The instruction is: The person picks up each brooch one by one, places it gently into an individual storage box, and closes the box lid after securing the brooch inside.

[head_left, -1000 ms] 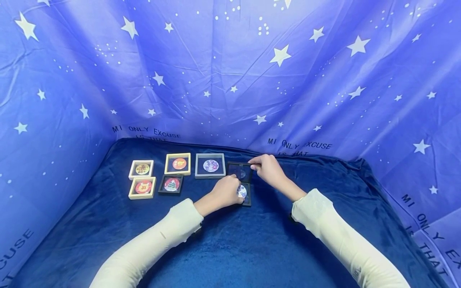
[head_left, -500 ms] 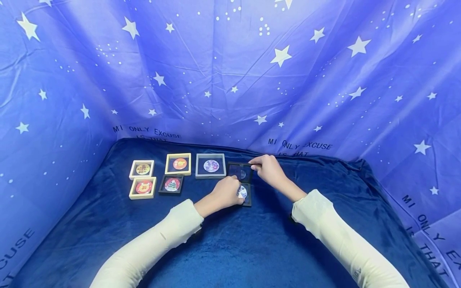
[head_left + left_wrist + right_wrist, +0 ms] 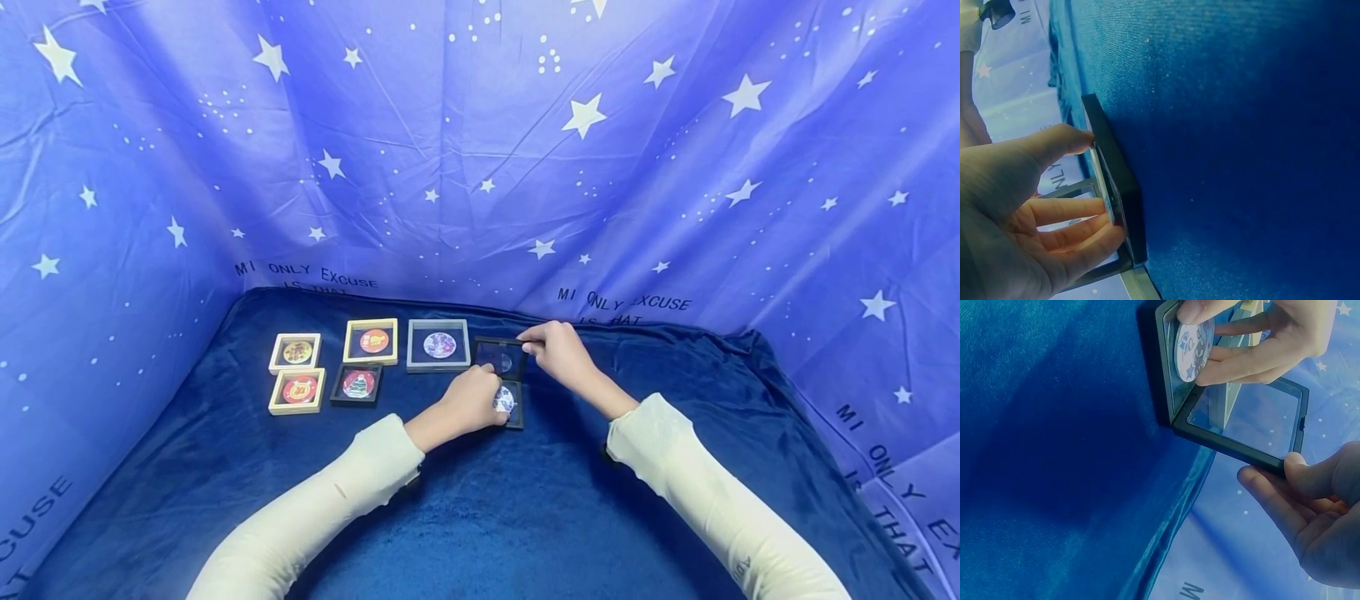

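A black hinged display case (image 3: pixel 1164 369) with clear film windows stands opened on the blue cloth, its lid (image 3: pixel 1244 454) raised at an angle. My left hand (image 3: pixel 467 398) pinches a round white badge (image 3: pixel 1195 349) with blue stars and figures between thumb and fingertips. The badge lies flat against the film of the case's lower half. In the left wrist view, the same hand (image 3: pixel 1035 206) has its thumb at one edge of the badge and its fingers at the opposite edge. My right hand (image 3: pixel 561 357) grips the lid's far right corner between thumb and forefinger.
Left of the opened case stands a grey framed case (image 3: pixel 438 345) with a purple badge. Further left are a yellow case (image 3: pixel 371 342), a black one with a tree badge (image 3: pixel 356 385), and two cream cases (image 3: pixel 295 353). A starry curtain (image 3: pixel 480 150) closes off the back.
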Available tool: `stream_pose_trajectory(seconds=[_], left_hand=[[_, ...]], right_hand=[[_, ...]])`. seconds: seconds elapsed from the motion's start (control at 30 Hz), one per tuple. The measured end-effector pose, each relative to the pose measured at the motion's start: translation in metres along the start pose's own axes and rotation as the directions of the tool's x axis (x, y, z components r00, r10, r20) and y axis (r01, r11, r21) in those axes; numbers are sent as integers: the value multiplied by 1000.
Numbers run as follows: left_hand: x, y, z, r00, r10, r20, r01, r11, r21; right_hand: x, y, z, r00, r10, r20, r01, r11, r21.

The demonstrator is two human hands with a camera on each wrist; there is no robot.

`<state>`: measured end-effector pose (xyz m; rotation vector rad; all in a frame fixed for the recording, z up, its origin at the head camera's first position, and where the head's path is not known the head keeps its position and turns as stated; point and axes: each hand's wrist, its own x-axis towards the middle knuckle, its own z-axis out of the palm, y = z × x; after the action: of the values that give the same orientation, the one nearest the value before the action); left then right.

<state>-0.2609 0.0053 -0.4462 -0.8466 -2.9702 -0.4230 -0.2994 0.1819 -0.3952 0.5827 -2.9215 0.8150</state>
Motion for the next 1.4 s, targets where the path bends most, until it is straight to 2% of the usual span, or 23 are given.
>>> stream_pose_trajectory(seconds=[0.47, 0.83, 1.13, 1.4], left_hand=[[-2, -2, -3, 1000, 15, -19, -15, 1000, 8], [-1, -4, 0, 999, 22, -41, -22, 1000, 2], [-4, 0, -16, 988, 22, -150, -31, 998, -57], [-6, -1, -36, 957, 7, -289, -50, 989, -142]], right_hand=[[1, -2, -2, 1000, 20, 4, -20, 1000, 19], [2, -3, -7, 997, 50, 53, -52, 998, 42], [3, -2, -14, 992, 58, 115, -62, 997, 35], [6, -3, -16, 988, 72, 139, -79, 996, 50]])
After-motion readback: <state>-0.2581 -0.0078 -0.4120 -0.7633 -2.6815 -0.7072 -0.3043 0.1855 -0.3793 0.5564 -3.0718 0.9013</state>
